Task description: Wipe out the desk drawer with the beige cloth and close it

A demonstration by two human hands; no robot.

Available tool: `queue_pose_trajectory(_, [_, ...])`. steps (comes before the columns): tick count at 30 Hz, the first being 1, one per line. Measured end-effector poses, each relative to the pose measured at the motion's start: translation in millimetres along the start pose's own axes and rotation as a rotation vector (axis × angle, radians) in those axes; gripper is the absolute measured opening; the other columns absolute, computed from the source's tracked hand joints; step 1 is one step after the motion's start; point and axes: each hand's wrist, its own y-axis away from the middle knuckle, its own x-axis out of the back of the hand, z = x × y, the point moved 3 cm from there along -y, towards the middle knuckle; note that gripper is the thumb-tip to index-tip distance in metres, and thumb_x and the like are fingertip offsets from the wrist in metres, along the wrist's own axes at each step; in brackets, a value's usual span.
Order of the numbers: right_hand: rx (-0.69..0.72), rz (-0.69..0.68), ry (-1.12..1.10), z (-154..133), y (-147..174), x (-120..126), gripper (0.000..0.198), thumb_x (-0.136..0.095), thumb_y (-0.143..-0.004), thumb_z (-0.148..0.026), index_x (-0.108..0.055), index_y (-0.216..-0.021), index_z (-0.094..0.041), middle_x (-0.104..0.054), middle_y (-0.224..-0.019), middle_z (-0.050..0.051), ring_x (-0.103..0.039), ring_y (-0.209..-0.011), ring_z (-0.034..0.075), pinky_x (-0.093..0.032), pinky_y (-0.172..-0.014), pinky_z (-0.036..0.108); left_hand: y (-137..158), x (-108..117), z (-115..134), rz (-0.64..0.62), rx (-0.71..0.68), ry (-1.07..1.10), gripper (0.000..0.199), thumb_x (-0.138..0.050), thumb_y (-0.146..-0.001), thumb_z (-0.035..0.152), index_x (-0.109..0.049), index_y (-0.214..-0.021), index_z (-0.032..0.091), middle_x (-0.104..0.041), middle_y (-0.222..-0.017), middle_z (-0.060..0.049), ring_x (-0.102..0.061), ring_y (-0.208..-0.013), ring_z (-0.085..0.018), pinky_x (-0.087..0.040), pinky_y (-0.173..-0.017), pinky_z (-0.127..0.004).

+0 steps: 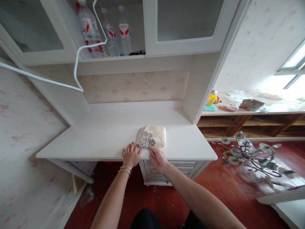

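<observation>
A cream towel [159, 135] with a dark grey floral pattern on its left part lies folded on the white desk [105, 133], close to the front edge. My left hand [132, 155], two bangles at its wrist, rests on the desk with fingers apart, the thumb side by the towel's near left corner. At the towel's near edge, my right hand [158, 159] has its fingers closed on the cloth. The exact grip of those fingertips is partly hidden by the hand itself.
Above the desk, a cabinet shelf holds several plastic bottles [124, 31]. A bent white wire [75, 63] hangs across the upper left. To the right, a chandelier [259, 159] lies on the red floor before a low shelf unit [252, 121]. Drawers [171, 168] stand beneath the desk.
</observation>
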Motion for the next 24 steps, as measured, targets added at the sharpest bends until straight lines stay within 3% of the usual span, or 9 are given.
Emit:
queue_pose_trajectory(3, [-0.055,-0.005,0.174,11,21,48,0.029,-0.069,-0.073,-0.013,-0.059,-0.100,-0.016,-0.071,-0.091,0.005,-0.068,-0.084,0.013,-0.055,-0.078,0.025,-1,-1,-1,-0.018,-0.011,0.004,0.060,-0.020,-0.093,0.056,-0.046,-0.136,0.024,-0.030,-0.153,-0.010,-0.025,-0.140,-0.029,-0.022,-0.108,-0.059])
queue_pose_trajectory(6, [-0.009,-0.025,0.333,-18,39,90,0.028,-0.070,-0.071,-0.016,-0.061,-0.097,-0.016,-0.071,-0.085,0.006,-0.067,-0.067,0.015,-0.055,-0.069,0.030,-2,-1,-2,-0.034,-0.007,0.008,0.061,-0.018,-0.092,0.057,-0.045,-0.136,0.024,-0.029,-0.153,-0.010,-0.025,-0.139,-0.029,-0.022,-0.108,-0.059])
queue_pose_trajectory(9, [0.257,0.102,0.541,-85,43,130,0.024,-0.068,-0.072,-0.024,-0.064,-0.094,-0.016,-0.070,-0.085,0.006,-0.064,-0.067,0.015,-0.053,-0.069,0.030,-2,0,-1,-0.032,-0.007,-0.007,0.061,-0.018,-0.093,0.056,-0.046,-0.136,0.024,-0.030,-0.152,-0.010,-0.026,-0.139,-0.028,-0.022,-0.108,-0.058])
queue_pose_trajectory(11, [0.513,0.271,0.814,-140,42,157,0.022,-0.063,-0.073,-0.025,-0.065,-0.094,-0.018,-0.070,-0.092,0.007,-0.065,-0.083,0.019,-0.051,-0.080,0.036,-1,1,0,-0.038,-0.011,-0.014,0.060,-0.019,-0.093,0.055,-0.046,-0.136,0.024,-0.030,-0.152,-0.011,-0.025,-0.139,-0.028,-0.022,-0.108,-0.058])
queue_pose_trajectory(14, [0.767,0.454,1.322,-202,38,191,0.036,-0.060,-0.076,-0.028,-0.063,-0.111,-0.019,-0.059,-0.126,0.012,-0.049,-0.121,0.028,-0.031,-0.107,0.045,-2,0,1,-0.062,0.000,-0.002,0.060,-0.019,-0.093,0.055,-0.045,-0.137,0.024,-0.027,-0.154,-0.010,-0.023,-0.140,-0.028,-0.022,-0.108,-0.058])
queue_pose_trajectory(17, [0.671,0.363,1.520,-218,28,218,0.039,-0.055,-0.078,-0.023,-0.061,-0.115,-0.014,-0.048,-0.139,0.016,-0.033,-0.136,0.030,-0.021,-0.113,0.044,-3,-1,1,-0.080,0.020,0.015,0.061,-0.018,-0.092,0.056,-0.043,-0.139,0.024,-0.024,-0.155,-0.009,-0.022,-0.141,-0.028,-0.020,-0.109,-0.058])
queue_pose_trajectory(20, [0.574,0.265,1.512,-207,22,233,0.036,-0.052,-0.078,-0.016,-0.061,-0.113,-0.015,-0.050,-0.138,0.015,-0.031,-0.137,0.027,-0.023,-0.113,0.043,-4,-3,1,-0.100,0.037,0.020,0.062,-0.018,-0.092,0.057,-0.042,-0.139,0.024,-0.024,-0.155,-0.008,-0.021,-0.141,-0.028,-0.019,-0.110,-0.058])
queue_pose_trajectory(24, [0.549,0.261,1.520,-201,19,239,0.037,-0.050,-0.080,-0.015,-0.059,-0.116,-0.018,-0.045,-0.143,0.013,-0.026,-0.140,0.026,-0.023,-0.113,0.045,-5,-6,1,-0.104,0.042,0.034,0.064,-0.018,-0.091,0.058,-0.040,-0.140,0.023,-0.023,-0.155,-0.008,-0.019,-0.142,-0.028,-0.018,-0.110,-0.058])
